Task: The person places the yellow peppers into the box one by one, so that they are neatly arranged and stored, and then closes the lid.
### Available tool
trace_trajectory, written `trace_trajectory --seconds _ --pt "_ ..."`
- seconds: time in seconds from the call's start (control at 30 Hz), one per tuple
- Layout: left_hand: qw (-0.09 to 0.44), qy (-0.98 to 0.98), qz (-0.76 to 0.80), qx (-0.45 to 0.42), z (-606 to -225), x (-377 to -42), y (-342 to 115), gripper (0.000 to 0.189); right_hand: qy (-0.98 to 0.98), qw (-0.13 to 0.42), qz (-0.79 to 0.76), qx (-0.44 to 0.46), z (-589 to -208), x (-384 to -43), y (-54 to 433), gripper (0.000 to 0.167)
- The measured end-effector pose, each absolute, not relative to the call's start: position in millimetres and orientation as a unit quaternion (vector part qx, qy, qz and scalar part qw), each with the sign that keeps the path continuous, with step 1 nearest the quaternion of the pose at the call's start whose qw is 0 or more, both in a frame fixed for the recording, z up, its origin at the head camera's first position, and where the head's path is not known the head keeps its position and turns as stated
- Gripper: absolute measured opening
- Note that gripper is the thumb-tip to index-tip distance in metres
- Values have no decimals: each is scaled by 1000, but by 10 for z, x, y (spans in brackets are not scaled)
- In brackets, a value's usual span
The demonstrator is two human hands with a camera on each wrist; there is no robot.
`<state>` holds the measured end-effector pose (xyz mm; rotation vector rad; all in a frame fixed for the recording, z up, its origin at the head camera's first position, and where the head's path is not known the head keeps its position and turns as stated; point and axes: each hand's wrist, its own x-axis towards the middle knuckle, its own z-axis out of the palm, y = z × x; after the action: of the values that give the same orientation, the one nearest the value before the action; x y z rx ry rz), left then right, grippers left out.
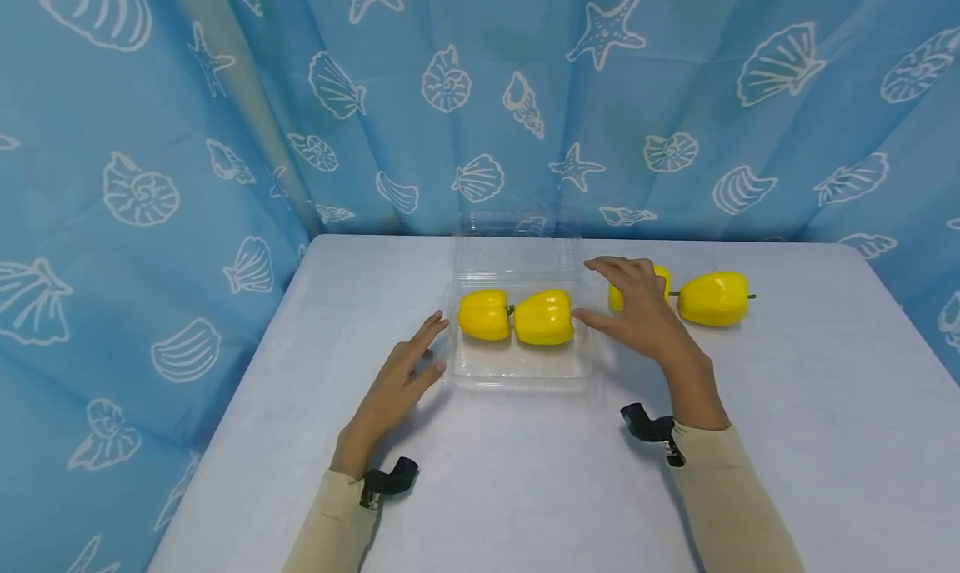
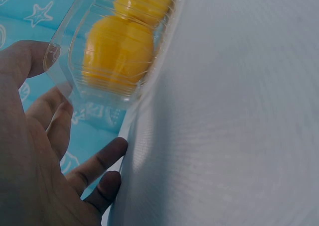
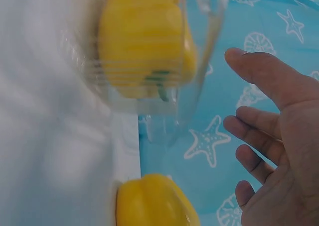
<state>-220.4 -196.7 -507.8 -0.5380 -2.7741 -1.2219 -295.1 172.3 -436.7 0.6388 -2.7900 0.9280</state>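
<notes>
Two yellow peppers inside clear open container, left grip wide, right grip wide alongside

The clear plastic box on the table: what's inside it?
Two yellow bell peppers lie side by side in the clear plastic box, its lid open behind them. They cover whatever is directly beneath them, so I can't see that.

R hand partly hides nearer loose pepper (head view); clear container blurred, r. wrist view; r. sleeve cut off, btm edge, head view.
</notes>
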Motion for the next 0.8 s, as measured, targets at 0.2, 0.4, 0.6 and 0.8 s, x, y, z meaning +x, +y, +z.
trace_trajectory --seconds 0.2,0.4,0.6,0.8 --pt "35 -901 -394 -180 -5102 -2215 -1977 59 -933 94 289 194 -4354 -2949 1846 71" --pt "36 -900 -394 -181 -5087 -2204 -1969 60 -942 91 278 165 -4351 -2923 2000 69" --pt "33 -901 -394 -178 -5086 -2201 -1969 59 -945 86 280 147 -4326 -2895 2118 70" --pt "31 -900 -396 -180 -5113 -2210 -1981 58 -949 84 278 123 -4301 -2885 2203 74"
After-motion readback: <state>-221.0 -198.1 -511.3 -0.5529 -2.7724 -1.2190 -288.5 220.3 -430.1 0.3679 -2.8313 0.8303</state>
